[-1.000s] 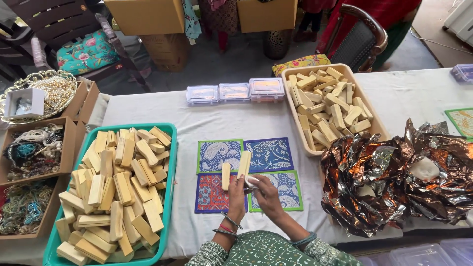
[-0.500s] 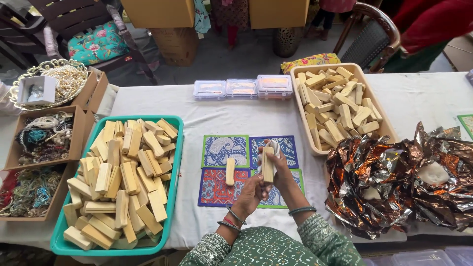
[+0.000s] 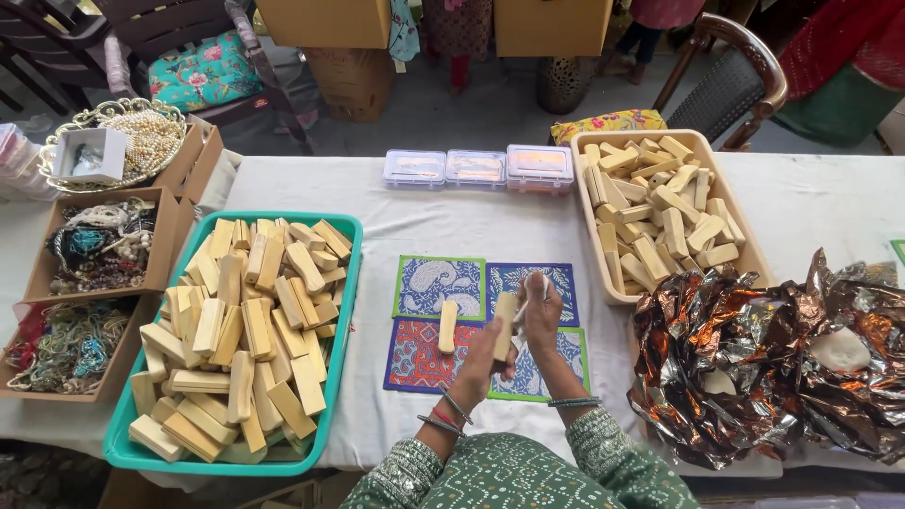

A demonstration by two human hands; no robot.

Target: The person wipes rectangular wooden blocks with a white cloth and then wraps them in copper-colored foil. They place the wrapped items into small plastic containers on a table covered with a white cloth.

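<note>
Pale wooden stick [image 3: 504, 325], squared, smooth, upright in left hand [image 3: 483, 356], grip closed round lower end, over patterned fabric mats [image 3: 439, 287]. Right hand [image 3: 541, 311] pinches white cloth [image 3: 530, 294] against stick top. Second stick [image 3: 448, 326] flat on mats. Teal tray [image 3: 345, 283] and tan tray [image 3: 589, 226] heaped with sticks; crinkled copper foil [image 3: 754, 358] on bench at right. Versus half second ago: hands, stick barely shifted.

A table under a white cloth [image 3: 452, 217] fills the near view. At eleven o'clock stands a dark chair [image 3: 179, 28] holding a teal floral cushion [image 3: 203, 75]. At one o'clock, a curved wooden armchair [image 3: 735, 66] (woven dark seat) rests on grey floor [image 3: 471, 104], evenly lit.
</note>
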